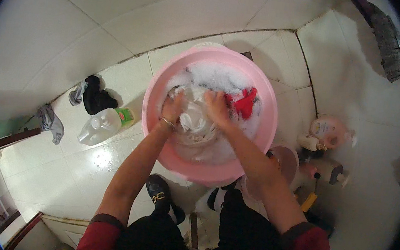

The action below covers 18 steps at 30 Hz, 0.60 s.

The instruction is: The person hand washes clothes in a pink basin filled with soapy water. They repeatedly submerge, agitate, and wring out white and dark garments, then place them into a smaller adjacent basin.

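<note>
A large pink plastic basin (150, 108) stands on the tiled floor in front of me, holding water and white suds (218, 76). Both hands are inside it, one on each side of a wet, bunched white cloth (194, 118). My left hand (173, 106), with a bangle at the wrist, grips the cloth's left side. On the other side, my right hand (217, 108) has its fingers over the cloth's upper right; both hands are slightly blurred. A red cloth (245, 104) pokes out of the foam just right of my right hand. What lies under the suds is hidden.
Left of the basin lie a clear plastic jug (105, 125), a black cloth (97, 96) and a grey cloth (51, 123). At right are a smaller pink basin (287, 161), a pink bottle (328, 131) and a yellow-handled tool (309, 201). A grey mop head (386, 44) hangs upper right.
</note>
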Motion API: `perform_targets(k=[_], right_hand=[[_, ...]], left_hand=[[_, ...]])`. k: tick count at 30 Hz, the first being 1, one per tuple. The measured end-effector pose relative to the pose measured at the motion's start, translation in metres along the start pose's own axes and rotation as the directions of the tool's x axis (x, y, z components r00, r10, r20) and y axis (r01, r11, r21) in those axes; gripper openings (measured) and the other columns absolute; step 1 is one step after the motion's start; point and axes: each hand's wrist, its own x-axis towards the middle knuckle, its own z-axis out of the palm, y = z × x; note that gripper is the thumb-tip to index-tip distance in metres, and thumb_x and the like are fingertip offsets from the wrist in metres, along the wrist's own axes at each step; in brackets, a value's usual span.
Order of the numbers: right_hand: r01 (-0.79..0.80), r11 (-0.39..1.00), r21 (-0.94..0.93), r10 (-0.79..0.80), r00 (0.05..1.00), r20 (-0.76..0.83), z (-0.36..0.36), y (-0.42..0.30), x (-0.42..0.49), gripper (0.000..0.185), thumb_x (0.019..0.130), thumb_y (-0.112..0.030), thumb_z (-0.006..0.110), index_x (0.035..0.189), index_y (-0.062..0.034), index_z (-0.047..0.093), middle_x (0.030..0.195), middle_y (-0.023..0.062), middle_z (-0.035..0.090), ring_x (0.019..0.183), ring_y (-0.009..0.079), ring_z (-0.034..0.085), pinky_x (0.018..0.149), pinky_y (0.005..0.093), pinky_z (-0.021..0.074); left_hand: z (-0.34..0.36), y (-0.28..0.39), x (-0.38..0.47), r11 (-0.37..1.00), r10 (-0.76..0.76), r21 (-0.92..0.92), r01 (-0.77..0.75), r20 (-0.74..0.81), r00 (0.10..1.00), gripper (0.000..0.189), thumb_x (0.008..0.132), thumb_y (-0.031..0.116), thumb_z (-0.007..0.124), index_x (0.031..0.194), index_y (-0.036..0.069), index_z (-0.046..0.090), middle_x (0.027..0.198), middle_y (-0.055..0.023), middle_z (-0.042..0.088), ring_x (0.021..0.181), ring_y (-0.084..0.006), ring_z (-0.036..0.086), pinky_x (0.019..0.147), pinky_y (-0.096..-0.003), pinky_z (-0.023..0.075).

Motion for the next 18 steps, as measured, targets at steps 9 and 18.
perform_targets(k=[9,18], right_hand=[[0.426,0.905,-0.011,-0.425,0.904,0.055,-0.002,-0.058,-0.067,0.028,0.081,-0.031,0.059,0.091,-0.0047,0.058,0.084,0.0194,0.06,0.082,0.036,0.059,0.07,0.0438,0.0459],[0.442,0.896,0.026,-0.442,0.89,0.108,-0.002,-0.096,-0.064,0.028,0.083,-0.032,0.048,0.074,-0.0072,0.058,0.07,0.0127,0.059,0.066,0.03,0.058,0.061,0.0427,0.0435]], left_hand=[[-0.027,-0.031,-0.003,0.941,0.174,-0.322,-0.101,0.205,0.963,0.045,0.087,0.04,0.049,0.118,0.007,0.052,0.103,-0.0053,0.059,0.092,-0.0167,0.056,0.085,-0.0308,0.0452],[0.019,0.003,-0.065,0.957,0.005,-0.289,0.014,0.064,0.998,0.031,0.09,0.032,0.047,0.111,0.01,0.056,0.101,-0.0055,0.061,0.091,-0.0228,0.059,0.076,-0.0374,0.0493]])
